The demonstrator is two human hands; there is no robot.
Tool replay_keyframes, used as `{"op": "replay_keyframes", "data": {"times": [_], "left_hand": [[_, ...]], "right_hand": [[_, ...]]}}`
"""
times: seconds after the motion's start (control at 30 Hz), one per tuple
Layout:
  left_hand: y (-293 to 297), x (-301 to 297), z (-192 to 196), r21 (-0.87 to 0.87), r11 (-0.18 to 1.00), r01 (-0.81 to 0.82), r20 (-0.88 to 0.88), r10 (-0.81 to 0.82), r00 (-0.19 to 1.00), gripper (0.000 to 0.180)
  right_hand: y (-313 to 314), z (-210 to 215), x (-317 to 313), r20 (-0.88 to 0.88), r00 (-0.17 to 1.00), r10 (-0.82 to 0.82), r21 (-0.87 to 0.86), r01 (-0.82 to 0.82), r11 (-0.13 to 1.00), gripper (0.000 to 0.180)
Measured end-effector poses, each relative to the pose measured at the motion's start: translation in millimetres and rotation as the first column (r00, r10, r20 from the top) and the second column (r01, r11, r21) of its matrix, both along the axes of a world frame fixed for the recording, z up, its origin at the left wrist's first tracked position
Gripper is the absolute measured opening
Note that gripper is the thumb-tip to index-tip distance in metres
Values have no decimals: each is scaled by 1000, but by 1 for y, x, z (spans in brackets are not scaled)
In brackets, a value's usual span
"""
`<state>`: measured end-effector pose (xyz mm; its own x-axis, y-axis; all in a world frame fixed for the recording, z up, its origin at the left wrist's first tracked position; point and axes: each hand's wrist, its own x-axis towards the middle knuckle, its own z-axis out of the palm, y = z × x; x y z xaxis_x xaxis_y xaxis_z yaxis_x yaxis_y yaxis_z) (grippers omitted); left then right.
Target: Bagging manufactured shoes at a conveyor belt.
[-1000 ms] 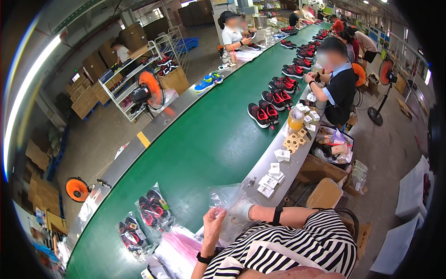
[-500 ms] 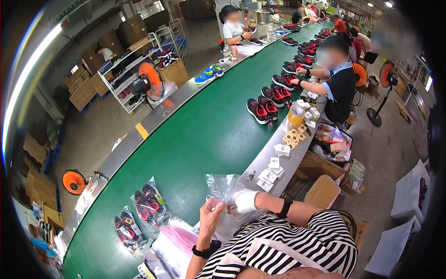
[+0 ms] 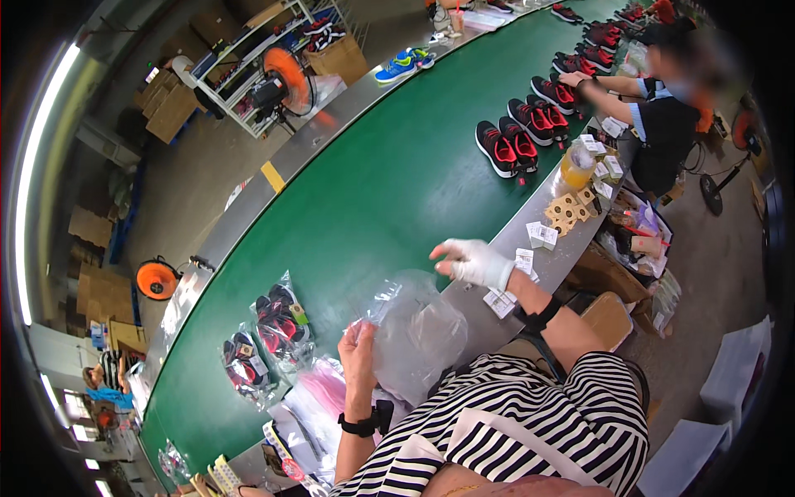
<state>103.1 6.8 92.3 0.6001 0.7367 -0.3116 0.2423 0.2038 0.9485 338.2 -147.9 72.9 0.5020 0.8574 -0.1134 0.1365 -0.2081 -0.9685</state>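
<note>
My left hand (image 3: 358,344) pinches the edge of a clear plastic bag (image 3: 418,331), which puffs out in front of my body over the belt's near edge. My right hand (image 3: 476,263), in a white fingerless glove, hovers apart from the bag, above the near side of the green belt (image 3: 364,207); its fingers are spread and hold nothing. Beyond my left hand lie two clear bags of black and red shoes, one bagged pair (image 3: 283,323) nearer and another bagged pair (image 3: 246,364) farther left. A pile of pink and white sheets (image 3: 319,389) is beside my left wrist.
Black and red shoes (image 3: 505,149) stand in pairs along the belt. The metal ledge holds white tag stacks (image 3: 542,234), brown cards (image 3: 567,211) and a jar of yellow liquid (image 3: 577,166). A co-worker (image 3: 662,124) reaches over the belt. Blue shoes (image 3: 404,66) sit on the far ledge.
My right hand has left the bag and moved right and forward, its fingers opening. The bag has spread wider while my left hand keeps hold. The view has shifted.
</note>
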Motion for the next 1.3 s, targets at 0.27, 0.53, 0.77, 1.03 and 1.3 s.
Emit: {"op": "replay_keyframes", "data": {"times": [0.27,0.53,0.77,1.03,1.3], "left_hand": [[12,83,35,85,996,-23,-25,25,999,6],[20,178,27,197,980,-40,2,40,999,7],[24,207,7,308,951,7,-105,26,994,10],[42,203,-10,173,981,-89,-213,125,969,22],[55,225,-4,131,985,-108,-28,113,993,19]], "right_hand": [[-29,-65,146,700,714,-33,-412,441,797,64],[-13,-105,271,771,600,213,-602,578,551,63],[-10,-152,281,830,524,191,-536,654,533,46],[-27,-143,299,784,621,-18,-404,533,744,47],[-129,-118,258,-615,766,-188,489,557,671,55]]}}
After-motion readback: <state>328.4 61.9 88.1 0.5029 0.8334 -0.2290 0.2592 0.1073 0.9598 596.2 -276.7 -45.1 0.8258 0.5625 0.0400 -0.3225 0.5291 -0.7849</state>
